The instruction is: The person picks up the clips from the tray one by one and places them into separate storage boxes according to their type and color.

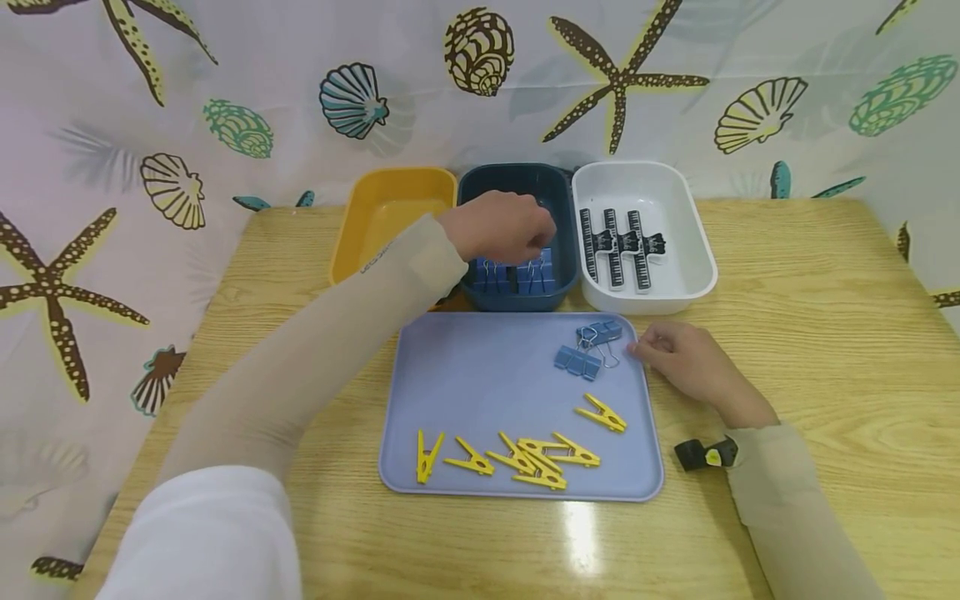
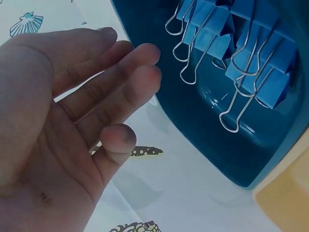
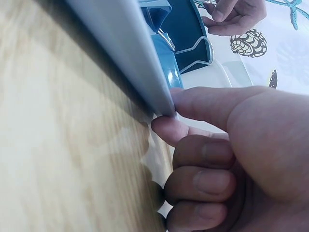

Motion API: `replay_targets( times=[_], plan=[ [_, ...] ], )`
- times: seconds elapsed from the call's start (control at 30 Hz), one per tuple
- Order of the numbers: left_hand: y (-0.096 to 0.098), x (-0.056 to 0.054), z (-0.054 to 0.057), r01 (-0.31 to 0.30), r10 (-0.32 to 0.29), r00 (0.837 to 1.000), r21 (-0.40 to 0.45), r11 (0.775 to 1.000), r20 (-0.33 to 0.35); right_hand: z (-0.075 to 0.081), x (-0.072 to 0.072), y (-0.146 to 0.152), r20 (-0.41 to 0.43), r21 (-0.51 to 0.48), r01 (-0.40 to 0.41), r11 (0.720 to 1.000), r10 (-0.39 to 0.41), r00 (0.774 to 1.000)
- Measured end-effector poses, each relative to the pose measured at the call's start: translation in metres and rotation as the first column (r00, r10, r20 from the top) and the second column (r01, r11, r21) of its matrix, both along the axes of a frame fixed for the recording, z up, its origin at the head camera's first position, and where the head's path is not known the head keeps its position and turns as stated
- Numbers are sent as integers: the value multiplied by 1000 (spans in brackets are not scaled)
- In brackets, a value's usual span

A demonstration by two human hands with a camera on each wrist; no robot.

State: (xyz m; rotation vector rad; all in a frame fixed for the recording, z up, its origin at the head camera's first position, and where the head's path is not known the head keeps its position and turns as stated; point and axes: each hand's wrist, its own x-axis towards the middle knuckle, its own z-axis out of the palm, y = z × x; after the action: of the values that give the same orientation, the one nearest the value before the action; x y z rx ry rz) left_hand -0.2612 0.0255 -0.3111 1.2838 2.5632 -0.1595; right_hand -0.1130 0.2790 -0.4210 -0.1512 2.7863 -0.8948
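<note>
On the counter (image 1: 787,525), yellow clothespins (image 1: 517,460) lie mostly along the near side of a lavender tray (image 1: 480,367), whose right rim the right hand (image 1: 690,358) pinches between its fingers, beside two blue binder clips (image 1: 577,362). Beyond, the left hand (image 1: 501,225), its fingers loosely bent and empty, hangs over a navy bin (image 1: 517,301) holding more blue clips (image 1: 536,279), between a yellow bin (image 1: 397,187) and a white bin (image 1: 637,302) with black clips (image 1: 613,250).
</note>
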Motion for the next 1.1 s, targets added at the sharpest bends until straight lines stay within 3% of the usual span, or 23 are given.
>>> replay_targets(
  times=[0.7,1.1],
  plan=[
    [1,19,4,34,-33,999,15,999,-3,1,0,1,7,3,9,1000,-9,1000],
    [7,32,5,83,-83,997,22,996,0,0,0,0,11,-15,4,1000,-4,1000]
  ],
)
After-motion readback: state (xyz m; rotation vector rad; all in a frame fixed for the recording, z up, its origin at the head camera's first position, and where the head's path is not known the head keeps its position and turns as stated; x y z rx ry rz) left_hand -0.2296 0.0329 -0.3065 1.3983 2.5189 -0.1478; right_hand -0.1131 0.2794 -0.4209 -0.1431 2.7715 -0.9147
